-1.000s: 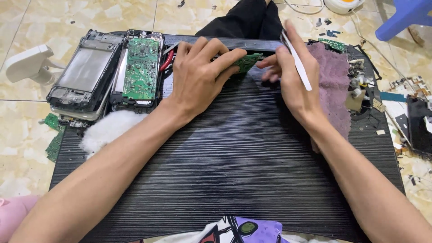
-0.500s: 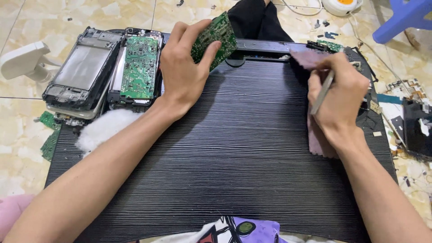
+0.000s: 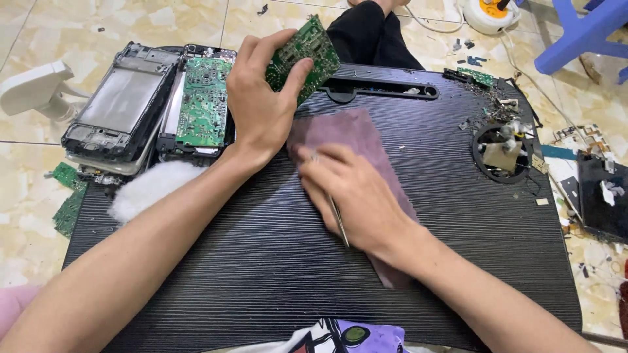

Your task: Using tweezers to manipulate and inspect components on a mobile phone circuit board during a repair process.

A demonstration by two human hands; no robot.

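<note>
Left hand [image 3: 261, 111]: grasps a small green circuit board [image 3: 304, 55], tilted, lifted above the far edge of the black ribbed tray table [image 3: 229, 261]. Right hand [image 3: 356, 196]: pressed flat on a mauve cloth [image 3: 347, 134] at the table's middle, a thin metal tool [image 3: 339, 222] pinched under the fingers; its tip is hidden. Far left: two opened device shells [image 3: 121, 104], one bearing a green board [image 3: 204, 101]. White fluff [image 3: 150, 186] beside them. Round recess [image 3: 504, 153] at right holds scraps, hard to make out. Blue stool [image 3: 582, 33] cut off at the top corner.
</note>
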